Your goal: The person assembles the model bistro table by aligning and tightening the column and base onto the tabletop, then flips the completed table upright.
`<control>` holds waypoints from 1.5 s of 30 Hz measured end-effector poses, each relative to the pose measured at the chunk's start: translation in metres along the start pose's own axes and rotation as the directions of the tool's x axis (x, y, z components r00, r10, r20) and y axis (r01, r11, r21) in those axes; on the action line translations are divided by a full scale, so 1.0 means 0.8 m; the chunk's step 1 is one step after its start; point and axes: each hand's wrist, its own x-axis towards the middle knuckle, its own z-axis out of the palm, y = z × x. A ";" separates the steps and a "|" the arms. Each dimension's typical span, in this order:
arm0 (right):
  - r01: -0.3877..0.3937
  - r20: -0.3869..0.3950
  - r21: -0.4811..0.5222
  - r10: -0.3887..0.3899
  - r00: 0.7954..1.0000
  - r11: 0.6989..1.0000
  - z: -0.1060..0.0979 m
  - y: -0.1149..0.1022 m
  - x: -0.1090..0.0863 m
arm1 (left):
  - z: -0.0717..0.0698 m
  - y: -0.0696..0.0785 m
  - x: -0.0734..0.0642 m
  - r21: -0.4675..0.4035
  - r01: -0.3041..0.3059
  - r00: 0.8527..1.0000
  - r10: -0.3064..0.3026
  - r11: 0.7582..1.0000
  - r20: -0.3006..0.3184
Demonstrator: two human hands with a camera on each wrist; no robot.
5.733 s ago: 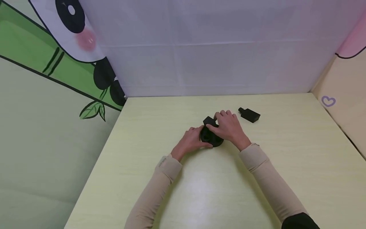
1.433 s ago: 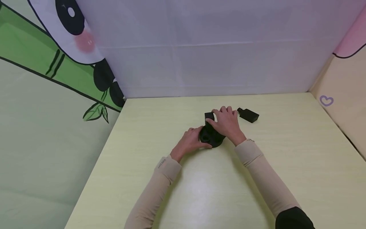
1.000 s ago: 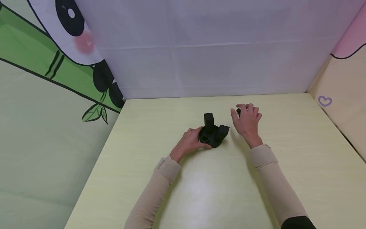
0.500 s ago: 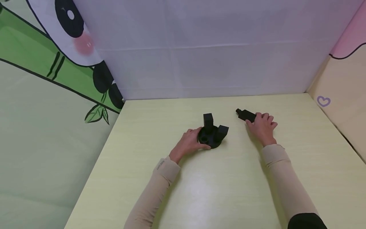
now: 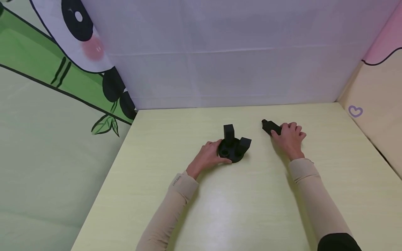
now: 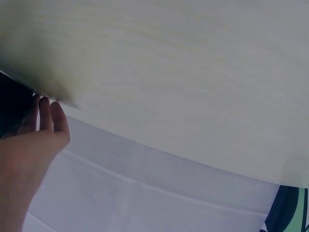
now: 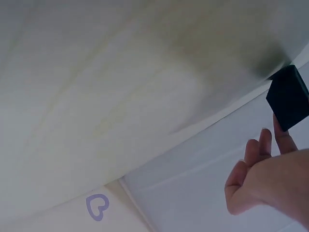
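A round black base (image 5: 224,158) with a ring-like socket on top sits on the table. Two black rectangular blocks rise from it: the back block (image 5: 229,130) stands upright, while the right block (image 5: 245,144) leans outward. My left hand (image 5: 207,156) grips the base's left side between thumb and fingers; in the left wrist view it is cut off at the edge beside a dark shape. Farther right, my right hand (image 5: 289,139) pinches a third black block (image 5: 270,127) by its thick end. That block's narrow peg points left and away. In the right wrist view the block (image 7: 289,99) appears above my fingertips.
The pale wooden table (image 5: 213,209) reaches back to a lilac fabric wall (image 5: 235,76). A cream panel with a purple heart (image 5: 355,111) borders the right side. A panda and bamboo print hangs on the left.
My right hand has let go of a block at the base, moved right and taken hold of the loose block, whose peg end has shifted slightly. My left hand stays on the base.
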 end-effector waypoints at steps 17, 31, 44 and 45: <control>0.452 -0.182 0.337 -0.414 0.892 0.826 -0.046 -0.083 -0.011 | -0.002 -0.004 0.000 0.005 0.011 1.000 -0.011 1.000 0.012; 0.572 0.244 0.235 -0.617 0.748 0.786 -0.042 -0.157 -0.040 | -0.002 -0.004 0.000 0.000 0.014 1.000 -0.014 1.000 0.003; 0.560 0.342 0.112 -0.560 0.754 0.821 -0.017 -0.173 -0.036 | 0.000 -0.002 -0.001 -0.051 0.006 1.000 -0.006 0.999 0.008; 0.558 0.341 0.105 -0.556 0.758 0.824 -0.016 -0.174 -0.036 | 0.000 -0.002 -0.001 -0.053 0.008 1.000 -0.008 0.999 0.007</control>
